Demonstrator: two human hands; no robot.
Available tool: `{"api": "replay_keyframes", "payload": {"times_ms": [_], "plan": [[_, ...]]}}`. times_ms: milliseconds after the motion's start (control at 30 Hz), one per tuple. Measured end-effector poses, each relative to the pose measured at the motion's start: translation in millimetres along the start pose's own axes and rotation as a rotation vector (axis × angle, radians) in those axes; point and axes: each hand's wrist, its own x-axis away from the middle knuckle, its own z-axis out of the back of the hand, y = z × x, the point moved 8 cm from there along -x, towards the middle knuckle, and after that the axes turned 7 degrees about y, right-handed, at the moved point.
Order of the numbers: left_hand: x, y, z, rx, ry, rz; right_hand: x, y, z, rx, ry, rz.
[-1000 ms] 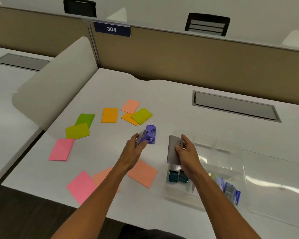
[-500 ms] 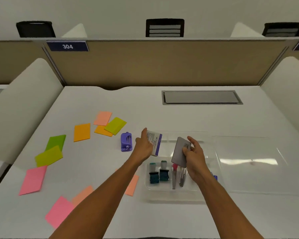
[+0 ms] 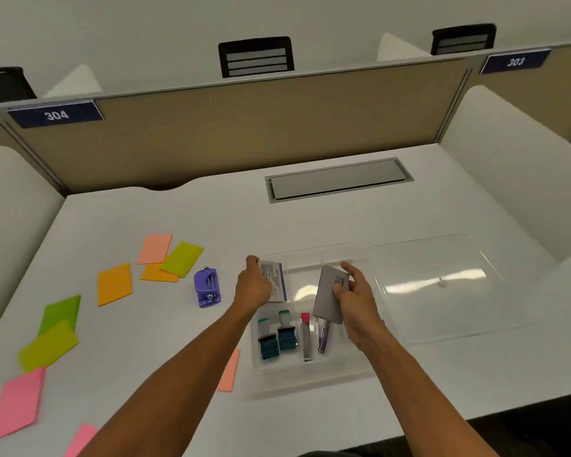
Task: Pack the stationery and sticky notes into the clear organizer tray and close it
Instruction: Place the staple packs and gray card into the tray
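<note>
**Two boxes over the open tray**

Compared with half a second ago: both hands a little farther over the clear organizer tray (image 3: pixel 314 367), white box now above its left rear compartment, view tilted so the "303" sign (image 3: pixel 515 62) shows. Purple punch (image 3: pixel 207 287) unmoved on the desk (image 3: pixel 178 324).

Left hand (image 3: pixel 253 286) knuckles-up, forearm reaching in from lower left, closed around the white box (image 3: pixel 275 282). Right hand (image 3: pixel 355 300) wrist bent inward, pinching the grey box (image 3: pixel 328 296) tilted on edge above the middle compartments. Two teal stamps (image 3: pixel 277 339) and metal tools (image 3: pixel 314 338) lying in the front compartments. Clear lid (image 3: pixel 442 285) flat open to the right. Sticky notes (image 3: pixel 114 283) scattered left of the tray.
</note>
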Motion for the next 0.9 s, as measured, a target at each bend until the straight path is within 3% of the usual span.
{"api": "replay_keyframes", "payload": {"times_ms": [200, 367, 533, 900], "plan": [[4, -1, -10, -0.117, -0.055, 0.013, -8, -4, -4, 0.042, -0.015, 0.031], [5, 8, -6, -0.286, -0.015, -0.103, -15, -7, -13, 0.074, -0.054, 0.045], [6, 8, 12, -0.170, 0.081, -0.091, -19, -8, -25, 0.091, -0.090, 0.070], [32, -45, 50, 0.000, 0.273, 0.032, -41, -25, -84, 0.368, -0.235, 0.237]]}}
